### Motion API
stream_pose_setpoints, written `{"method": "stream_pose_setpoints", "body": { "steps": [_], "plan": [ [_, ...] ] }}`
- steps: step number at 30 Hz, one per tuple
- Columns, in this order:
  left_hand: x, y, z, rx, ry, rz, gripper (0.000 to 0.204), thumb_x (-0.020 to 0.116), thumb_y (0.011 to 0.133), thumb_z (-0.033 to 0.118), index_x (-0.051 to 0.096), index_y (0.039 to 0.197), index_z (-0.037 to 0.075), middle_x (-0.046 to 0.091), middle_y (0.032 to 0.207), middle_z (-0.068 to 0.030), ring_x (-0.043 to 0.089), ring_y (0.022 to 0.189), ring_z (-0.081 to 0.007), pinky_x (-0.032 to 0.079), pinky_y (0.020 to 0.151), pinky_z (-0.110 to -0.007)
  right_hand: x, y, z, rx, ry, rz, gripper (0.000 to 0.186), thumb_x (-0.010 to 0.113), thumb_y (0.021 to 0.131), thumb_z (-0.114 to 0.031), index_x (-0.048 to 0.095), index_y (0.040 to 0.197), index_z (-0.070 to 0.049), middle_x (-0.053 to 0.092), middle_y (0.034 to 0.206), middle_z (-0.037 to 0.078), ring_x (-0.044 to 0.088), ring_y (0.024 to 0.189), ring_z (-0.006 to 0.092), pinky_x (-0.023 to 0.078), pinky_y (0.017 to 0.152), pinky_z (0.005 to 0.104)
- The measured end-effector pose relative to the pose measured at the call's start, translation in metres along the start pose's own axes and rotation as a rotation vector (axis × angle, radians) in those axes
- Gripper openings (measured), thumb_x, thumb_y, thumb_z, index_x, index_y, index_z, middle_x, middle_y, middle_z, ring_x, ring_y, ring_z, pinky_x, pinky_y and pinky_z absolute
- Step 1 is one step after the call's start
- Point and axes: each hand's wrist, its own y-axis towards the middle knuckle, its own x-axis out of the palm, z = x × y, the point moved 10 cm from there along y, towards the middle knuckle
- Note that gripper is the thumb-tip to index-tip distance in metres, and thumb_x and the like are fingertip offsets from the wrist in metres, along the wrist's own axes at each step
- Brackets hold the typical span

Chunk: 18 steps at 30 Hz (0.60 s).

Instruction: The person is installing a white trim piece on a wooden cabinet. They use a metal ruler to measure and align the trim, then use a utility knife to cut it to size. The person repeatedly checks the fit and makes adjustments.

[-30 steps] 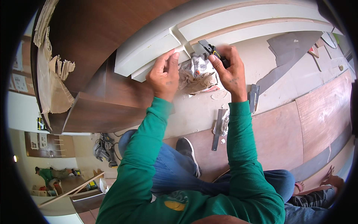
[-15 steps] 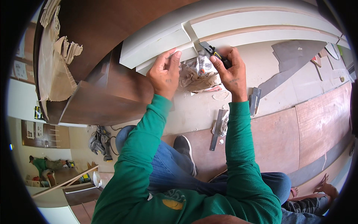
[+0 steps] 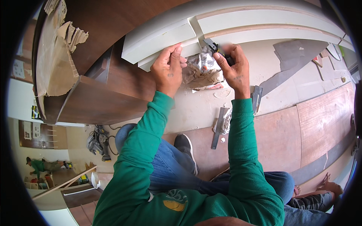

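A utility knife [image 3: 216,49] with a black handle is gripped in my right hand [image 3: 236,71]. Its wide metal blade points up and left, close to the corner of a white cabinet frame [image 3: 162,42]. My left hand [image 3: 167,71] is at the frame's lower edge, thumb and forefinger drawn together; whatever may be between the fingertips is hidden. Below and between both hands, a crumpled brown and white paper bag [image 3: 203,71] lies on the floor.
A flat metal strip [image 3: 218,128] and a dark scraper-like tool [image 3: 257,98] lie near my right forearm. Brown panels [image 3: 102,100] stand at left, with torn cardboard [image 3: 60,71]. A corded power tool [image 3: 98,142] is on the floor. Other people are at far left and lower right.
The view has shifted slightly. My left hand sits a little farther right, and the knife's handle shows less behind my right fingers. Both hands stay at the cabinet frame.
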Motion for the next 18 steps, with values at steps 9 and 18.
{"method": "stream_pose_setpoints", "body": {
  "steps": [9,18],
  "plan": [
    [-0.006,-0.009,0.050,0.317,0.404,0.116,0.025,0.091,0.096,0.018,0.079,0.112,0.004,0.077,0.099,-0.0076,0.072,0.088,-0.0154,0.060,0.076,-0.033,0.007,-0.003,-0.005,-0.010,0.021,-0.012,0.038,0.090,0.098,-0.023,0.067,0.119,0.000,0.078,0.105,0.011,0.072,0.099,0.0152,0.059,0.089,0.0318],
    [-0.013,0.016,0.093,0.736,0.944,0.170,0.058,0.096,0.084,0.047,0.078,0.135,0.024,0.072,0.138,0.0045,0.059,0.129,-0.0256,0.038,0.114,-0.047,-0.012,-0.004,-0.001,-0.004,-0.064,0.036,0.038,0.090,0.098,-0.023,0.067,0.118,0.000,0.079,0.103,0.012,0.073,0.097,0.0157,0.059,0.089,0.0324]
  ]
}}
